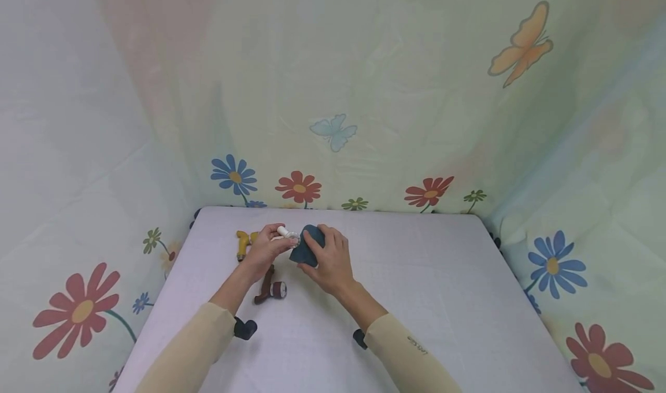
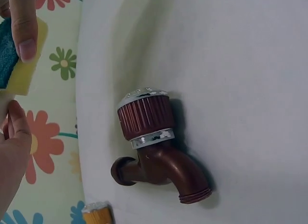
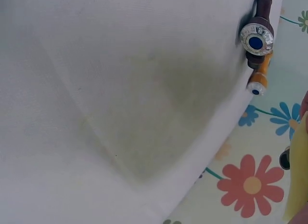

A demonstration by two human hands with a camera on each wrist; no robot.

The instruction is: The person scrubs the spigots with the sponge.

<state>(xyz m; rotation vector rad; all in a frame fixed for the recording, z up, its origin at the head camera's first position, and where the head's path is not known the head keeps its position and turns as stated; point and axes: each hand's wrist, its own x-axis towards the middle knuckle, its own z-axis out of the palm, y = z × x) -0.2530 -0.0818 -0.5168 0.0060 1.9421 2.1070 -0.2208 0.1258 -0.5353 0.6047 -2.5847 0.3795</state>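
Note:
Pinched in my left hand is a small white tap, its round end facing the right hand. My right hand grips a sponge, dark teal on one face and yellow on the other. The sponge is held right beside the white tap; in the head view I cannot tell whether they touch. Below the left hand a brown tap with a ribbed knob lies on the white table. A yellow tap lies to the left of the hand, partly hidden by it.
The white-covered table reaches back to a flowered curtain, which also hangs along both sides. Dark wrist mounts sit beneath the forearms.

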